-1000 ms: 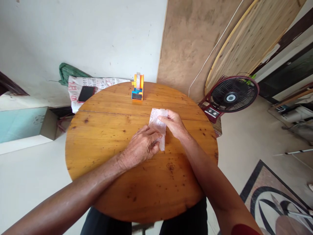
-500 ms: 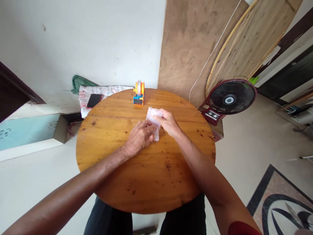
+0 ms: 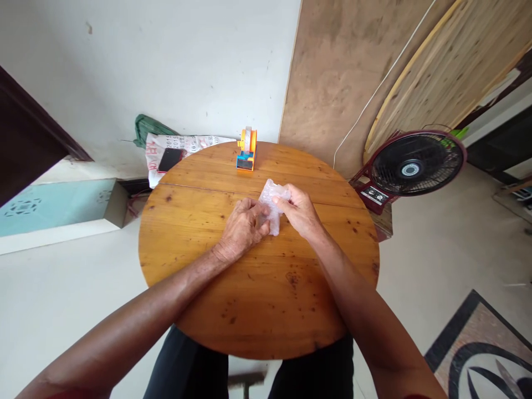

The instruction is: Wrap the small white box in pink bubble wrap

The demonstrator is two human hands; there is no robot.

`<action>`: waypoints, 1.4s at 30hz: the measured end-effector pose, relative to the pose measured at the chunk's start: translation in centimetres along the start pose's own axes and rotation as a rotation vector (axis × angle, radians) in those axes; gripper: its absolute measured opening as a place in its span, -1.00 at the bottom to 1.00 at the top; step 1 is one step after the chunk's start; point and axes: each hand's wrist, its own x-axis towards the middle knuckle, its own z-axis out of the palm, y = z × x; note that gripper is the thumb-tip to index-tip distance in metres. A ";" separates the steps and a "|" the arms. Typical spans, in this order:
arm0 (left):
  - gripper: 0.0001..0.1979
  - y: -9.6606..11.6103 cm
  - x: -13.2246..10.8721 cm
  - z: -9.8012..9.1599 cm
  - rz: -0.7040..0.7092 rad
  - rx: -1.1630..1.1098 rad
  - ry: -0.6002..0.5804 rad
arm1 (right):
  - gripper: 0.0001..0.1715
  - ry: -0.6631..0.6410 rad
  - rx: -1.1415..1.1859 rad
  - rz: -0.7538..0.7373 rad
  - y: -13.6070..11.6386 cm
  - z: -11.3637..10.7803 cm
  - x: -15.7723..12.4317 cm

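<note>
Right hand (image 3: 301, 211) slid rightward — fingers pinching one bubble-wrap sheet (image 3: 275, 215); left hand (image 3: 244, 224) touching — pinch unclear.

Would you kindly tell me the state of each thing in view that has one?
Bubble wrap, creased and bunched
Left hand, curled against the bubble wrap
Right hand, pinching the bubble wrap
Tape dispenser, upright, loaded with a tape roll
Smartphone, lying flat, upper face dark
Electric fan, standing; whether it is running, I cannot tell

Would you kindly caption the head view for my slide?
Left hand touching, right hand pinching bubble wrap at a round wooden table.
</note>
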 end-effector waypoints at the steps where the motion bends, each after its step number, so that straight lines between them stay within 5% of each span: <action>1: -0.83 0.0 0.0 0.0 -0.018 -0.009 -0.001 | -0.77 -0.005 -0.003 0.003 -0.2 0.0 -0.3; 8: -0.76 0.3 0.2 0.3 -0.177 0.006 0.018 | -0.82 0.007 -0.049 -0.033 -0.8 0.5 -2.6; 14: -0.36 0.4 0.2 -0.1 -0.147 -0.001 0.034 | -0.87 -0.008 -0.149 -0.073 -0.4 1.0 -4.3; 20: -0.65 -0.4 0.4 -0.1 -0.039 0.022 -0.038 | -0.83 -0.024 -0.095 -0.096 -0.3 1.5 -5.2; 26: -0.73 -0.5 0.4 -0.3 -0.040 0.035 -0.060 | -0.81 0.006 -0.125 -0.157 -0.2 1.6 -5.8; 32: -0.89 -0.2 0.4 -0.7 0.023 0.045 -0.100 | -0.77 -0.033 -0.182 -0.069 -0.2 0.9 -5.7; 42: -0.79 1.0 0.2 -2.5 0.256 0.328 -0.212 | -0.75 -0.112 -0.174 -0.173 0.9 0.3 -5.6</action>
